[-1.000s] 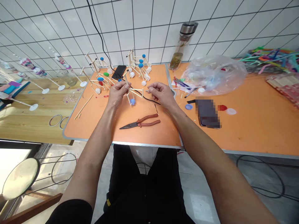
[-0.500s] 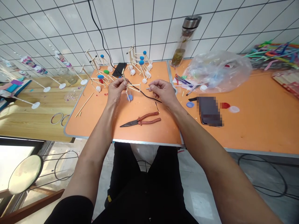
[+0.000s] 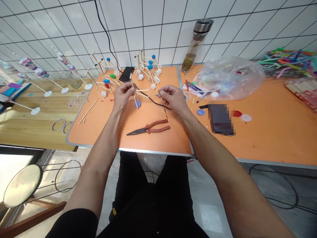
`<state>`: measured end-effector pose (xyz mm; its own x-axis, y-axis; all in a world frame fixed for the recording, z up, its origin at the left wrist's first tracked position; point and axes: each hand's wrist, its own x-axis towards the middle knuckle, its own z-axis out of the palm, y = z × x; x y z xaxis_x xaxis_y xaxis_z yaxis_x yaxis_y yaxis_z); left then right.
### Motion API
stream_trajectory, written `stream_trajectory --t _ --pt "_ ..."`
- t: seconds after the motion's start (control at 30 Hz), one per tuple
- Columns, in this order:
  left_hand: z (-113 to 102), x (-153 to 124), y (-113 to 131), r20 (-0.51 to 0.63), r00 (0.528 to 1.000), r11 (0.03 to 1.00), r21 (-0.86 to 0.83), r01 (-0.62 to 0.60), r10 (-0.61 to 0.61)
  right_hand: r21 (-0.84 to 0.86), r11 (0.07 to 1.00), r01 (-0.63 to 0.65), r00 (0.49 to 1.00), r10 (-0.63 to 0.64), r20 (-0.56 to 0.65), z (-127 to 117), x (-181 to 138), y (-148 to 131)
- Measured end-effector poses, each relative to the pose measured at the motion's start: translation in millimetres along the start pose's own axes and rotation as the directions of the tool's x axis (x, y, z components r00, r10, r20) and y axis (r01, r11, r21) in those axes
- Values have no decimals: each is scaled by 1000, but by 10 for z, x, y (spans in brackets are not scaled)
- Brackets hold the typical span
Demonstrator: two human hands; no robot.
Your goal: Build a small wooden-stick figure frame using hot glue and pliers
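Note:
My left hand [image 3: 124,96] is closed on a small frame of thin wooden sticks [image 3: 143,91], one stick standing up past the fingertips and others reaching right. A blue bottle cap [image 3: 137,104] shows at the lower end of that frame. Facing it, my right hand [image 3: 172,98] pinches a short thin metal-tipped piece, its tip pointing left toward the sticks with a gap between; most of it is hidden by the fingers. Below both hands lie long-nose pliers [image 3: 148,127] with reddish handles, spread apart. A black cable [image 3: 155,101] runs across the orange table [image 3: 99,129] behind the hands.
Several stick models with coloured caps [image 3: 150,64] stand at the back. A glass bottle [image 3: 189,59], a plastic bag [image 3: 229,77] and a dark phone [image 3: 220,119] are to the right. Loose sticks [image 3: 88,111] lie at left, near a wooden side table [image 3: 37,127].
The view has shifted very slightly. Both hands keep the same hold and almost the same position; nothing was taken up or let go.

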<state>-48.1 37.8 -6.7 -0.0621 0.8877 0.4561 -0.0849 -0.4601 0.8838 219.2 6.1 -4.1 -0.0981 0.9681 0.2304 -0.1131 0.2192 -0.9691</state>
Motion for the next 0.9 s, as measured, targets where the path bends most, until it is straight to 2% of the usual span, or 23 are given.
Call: stream_trajectory --t 0.27,0.47,0.6,0.7,0.8,0.9 --pt "-51 36 -69 16 999 999 35 -28 27 5 1000 14 1000 -14 -11 20 -3 -7" --pt "-68 46 -54 24 999 999 23 -37 37 -49 995 85 993 -89 -77 -45 37 -14" --pt "-75 49 -55 13 999 999 17 -38 38 -62 974 216 945 -224 -239 -243 149 23" --pt "-79 56 -73 -3 1000 1000 -1 -31 31 -66 959 274 900 -280 -334 -391 236 78" --pt "-83 61 -88 -10 1000 1000 0 -26 26 -84 955 283 885 -294 -361 -429 272 129" --pt "-84 60 -84 -10 1000 1000 17 -24 24 -120 954 275 895 -300 -330 -333 233 140"
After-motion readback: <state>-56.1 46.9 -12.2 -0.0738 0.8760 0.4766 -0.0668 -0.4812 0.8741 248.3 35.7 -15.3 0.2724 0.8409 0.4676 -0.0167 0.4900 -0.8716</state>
